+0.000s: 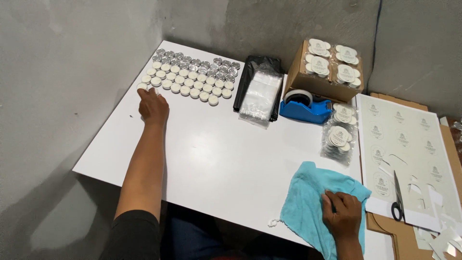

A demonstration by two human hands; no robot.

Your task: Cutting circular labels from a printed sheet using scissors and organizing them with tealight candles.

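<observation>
Several small round tins stand in rows at the table's far left, white-topped ones in front and silver ones behind. My left hand reaches to the near left corner of those rows, its fingers closed around one white tin at the row's end. My right hand rests on a light blue cloth at the table's near right edge, fingers curled, pressing the cloth down.
A black bag with clear plastic pouches lies mid-table. A blue tape dispenser, a cardboard box of packed tins, bagged tins, a sticker sheet and scissors sit right. Concrete walls border the white table.
</observation>
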